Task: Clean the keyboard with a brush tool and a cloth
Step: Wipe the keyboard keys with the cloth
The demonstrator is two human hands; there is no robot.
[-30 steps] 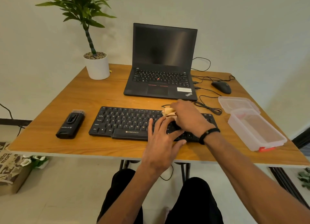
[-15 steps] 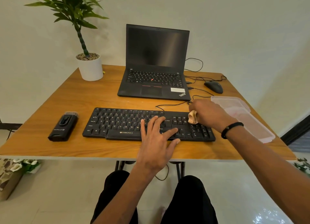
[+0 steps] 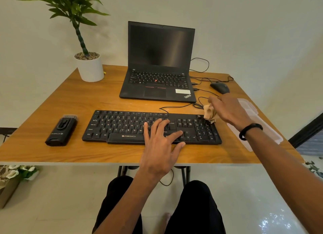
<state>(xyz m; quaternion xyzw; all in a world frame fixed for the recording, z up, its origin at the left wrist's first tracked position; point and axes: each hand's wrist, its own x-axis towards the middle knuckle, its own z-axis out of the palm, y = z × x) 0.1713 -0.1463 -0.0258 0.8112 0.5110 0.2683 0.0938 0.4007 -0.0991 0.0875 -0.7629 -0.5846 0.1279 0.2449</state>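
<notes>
A black keyboard lies across the front middle of the wooden table. My left hand rests flat on its right-centre keys, fingers spread, holding nothing. My right hand grips a crumpled beige cloth at the keyboard's far right corner, above the number pad. A black brush tool lies on the table to the left of the keyboard, bristles pointing away from me.
An open black laptop stands behind the keyboard, with a mouse and loose cables to its right. A white potted plant stands at the back left. A clear plastic container lies under my right wrist near the right edge.
My right hand has carried the cloth rightward along the keyboard, from its middle to the far right corner. My left hand has stayed pressed on the keys.
</notes>
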